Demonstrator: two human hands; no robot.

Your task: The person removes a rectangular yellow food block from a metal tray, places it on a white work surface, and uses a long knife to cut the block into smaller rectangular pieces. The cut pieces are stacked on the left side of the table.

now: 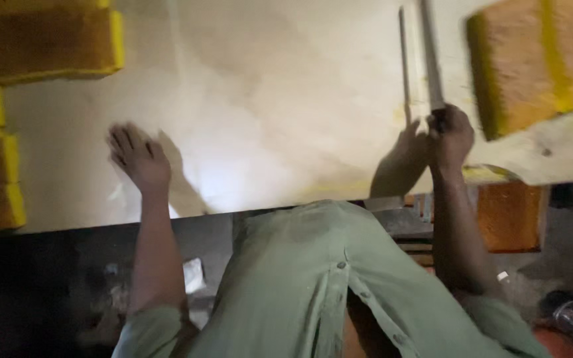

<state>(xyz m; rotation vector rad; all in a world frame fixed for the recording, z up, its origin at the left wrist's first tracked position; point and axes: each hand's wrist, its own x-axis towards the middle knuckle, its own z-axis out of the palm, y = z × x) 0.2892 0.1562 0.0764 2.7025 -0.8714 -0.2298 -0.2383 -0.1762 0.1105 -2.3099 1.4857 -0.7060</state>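
This looks like a small bakery workroom, dimly lit from one side. A broad pale table [266,99] fills the view, its surface smeared and dusted. Big slabs of sponge cake sit around its edges, brown on top and bright yellow on the cut sides: one block [48,40] at the far left corner, another [538,66] at the right. A long knife [430,56] stands over the table. Below it, dark cluttered shelves [426,232].

yellow-edged brown cakes [518,66], pale table [266,99], green shirt [300,285]
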